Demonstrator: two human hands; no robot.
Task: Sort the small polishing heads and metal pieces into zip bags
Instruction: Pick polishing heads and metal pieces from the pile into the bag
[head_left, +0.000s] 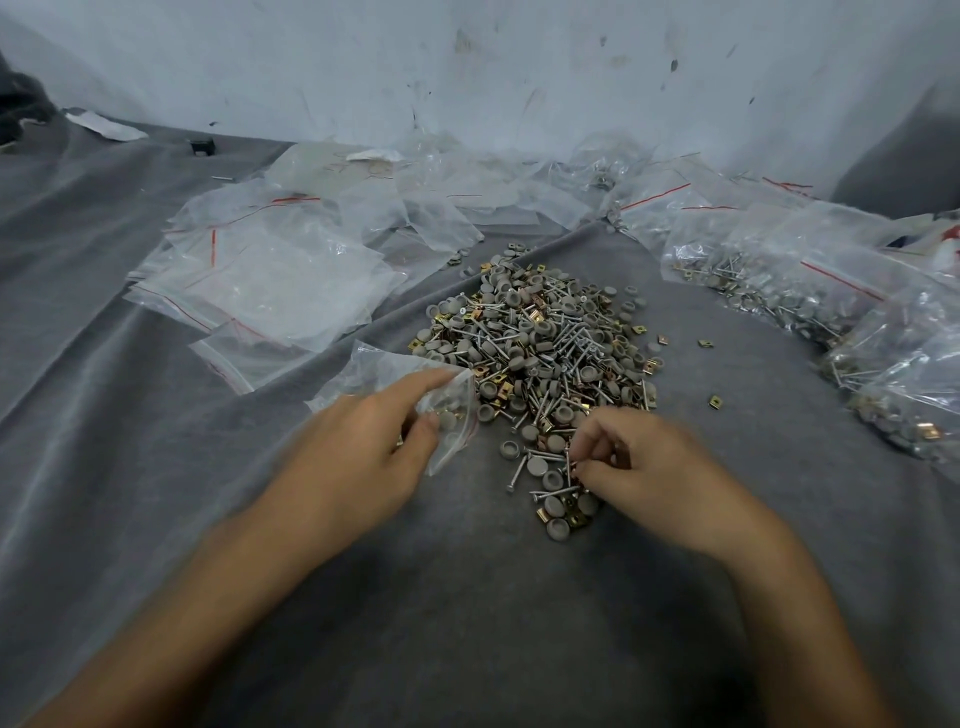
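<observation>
A pile (550, 338) of grey caps, screws and brass clips lies at the centre of the frame on a grey cloth (467, 597). It thins out toward the bottom into a loose scatter.

The left hand (358, 452), at centre left, pinches the mouth of a clear zip bag (454, 415) between thumb and forefinger. The bag has a red strip and holds a few caps and brass bits. It sits just beside the pile's lower left edge.

The right hand (649, 467), fingers curled, pinches thin screws (569, 460) at the pile's lower edge. Blur hides how many.

Empty bags (270, 280) lie heaped at upper left and along the foot of a stained white wall (467, 67). Filled bags (810, 280) line the right side, packed with the same parts.

Two stray clips (715, 400) sit on the cloth right of the pile. A small black object (202, 146) rests at upper left.
</observation>
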